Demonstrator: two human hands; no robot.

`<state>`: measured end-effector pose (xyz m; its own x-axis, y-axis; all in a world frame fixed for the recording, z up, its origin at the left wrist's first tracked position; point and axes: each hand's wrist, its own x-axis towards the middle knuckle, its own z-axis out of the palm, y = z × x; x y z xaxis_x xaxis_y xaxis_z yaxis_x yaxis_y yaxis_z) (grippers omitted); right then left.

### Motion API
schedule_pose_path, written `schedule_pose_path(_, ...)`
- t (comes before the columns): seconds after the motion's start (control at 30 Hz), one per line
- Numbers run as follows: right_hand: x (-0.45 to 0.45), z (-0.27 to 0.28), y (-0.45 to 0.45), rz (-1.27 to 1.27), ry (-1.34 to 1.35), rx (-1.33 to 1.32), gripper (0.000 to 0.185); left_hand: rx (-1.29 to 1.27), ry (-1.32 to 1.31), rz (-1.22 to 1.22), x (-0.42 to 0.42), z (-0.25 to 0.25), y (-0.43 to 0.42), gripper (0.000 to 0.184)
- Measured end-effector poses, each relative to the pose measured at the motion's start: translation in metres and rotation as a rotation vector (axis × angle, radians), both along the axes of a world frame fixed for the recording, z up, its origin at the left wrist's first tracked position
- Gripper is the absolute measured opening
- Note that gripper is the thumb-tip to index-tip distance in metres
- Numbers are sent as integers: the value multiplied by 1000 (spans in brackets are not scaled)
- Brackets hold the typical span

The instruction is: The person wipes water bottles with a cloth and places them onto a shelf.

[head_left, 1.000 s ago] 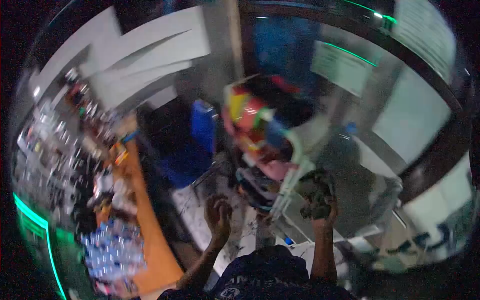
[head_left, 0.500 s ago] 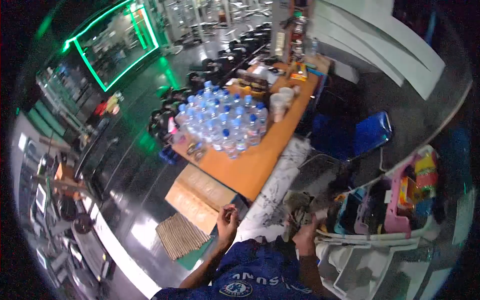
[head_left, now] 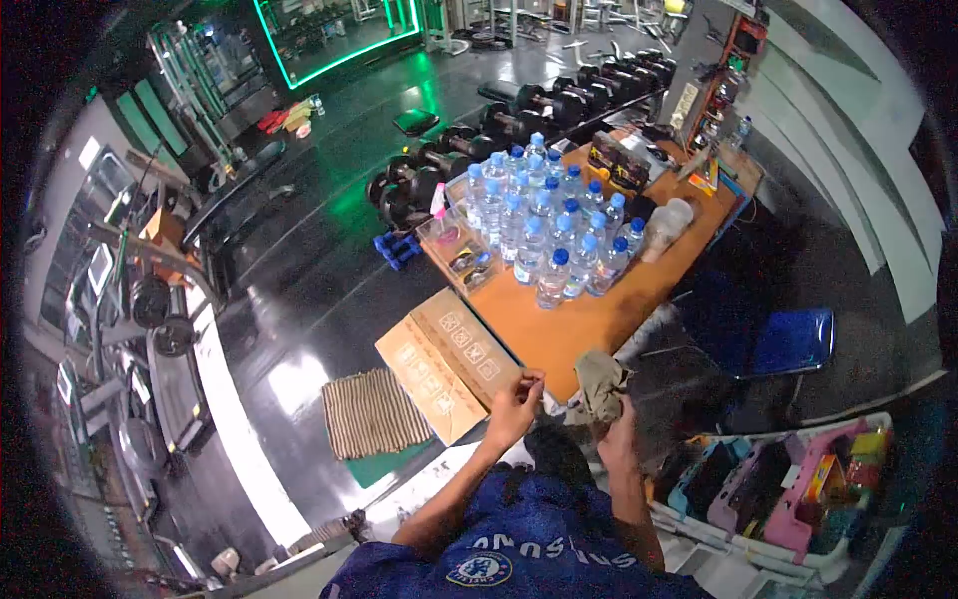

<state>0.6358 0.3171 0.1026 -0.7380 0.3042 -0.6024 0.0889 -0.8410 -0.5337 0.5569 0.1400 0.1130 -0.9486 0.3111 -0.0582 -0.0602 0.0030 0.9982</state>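
Observation:
My right hand [head_left: 617,439] is closed around a crumpled khaki cloth [head_left: 601,387], held up just off the near right corner of the orange tabletop [head_left: 529,324]. My left hand [head_left: 513,414] is by the table's near edge with its fingers curled together, and nothing shows in them. Right beside it is a cardboard box [head_left: 439,364] with printed symbols on its top flaps. Many clear water bottles [head_left: 539,230] with blue caps stand packed together on the table beyond my hands.
Stacked cups [head_left: 667,230] and dark boxed packs [head_left: 619,165] are farther along the table. A striped mat [head_left: 374,414] lies on the floor at left. Coloured bins [head_left: 798,479] and a blue chair [head_left: 793,341] stand to the right. Dumbbells [head_left: 539,112] line a rack behind.
My view has turned, so the table appears farther right. The cloth has come up beside the table corner in my right hand. My left hand has moved near the table's edge, still curled.

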Motion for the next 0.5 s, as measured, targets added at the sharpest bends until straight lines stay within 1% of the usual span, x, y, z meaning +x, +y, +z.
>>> schedule_pose_path(0.1, -15, 6, 9, 53, -89, 167, 39, -55, 118, 73, -43, 6, 30, 17)
schedule_pose_path(0.17, -27, -3, 22, 105, 8, 66, 38, -90, 211, 139, -78, 10, 51, 18)
schedule_pose_path(0.2, -35, -7, 27, 136, 60, 12, 38, -131, 260, 138, -96, 11, 60, 21)
schedule_pose_path(0.27, -53, -2, 31, 105, 45, 32, 39, -218, 361, 143, -134, 9, 79, 28)
schedule_pose_path(0.33, -70, 8, 29, 63, 63, 93, 41, -268, 445, 221, -166, 0, 101, 34)
schedule_pose_path(0.4, -82, -4, 44, 84, 5, 95, 41, -341, 556, 327, -193, -24, 122, 45)
schedule_pose_path(0.5, -104, -15, 56, 85, -73, 122, 42, -454, 566, 240, -212, -47, 129, 49)
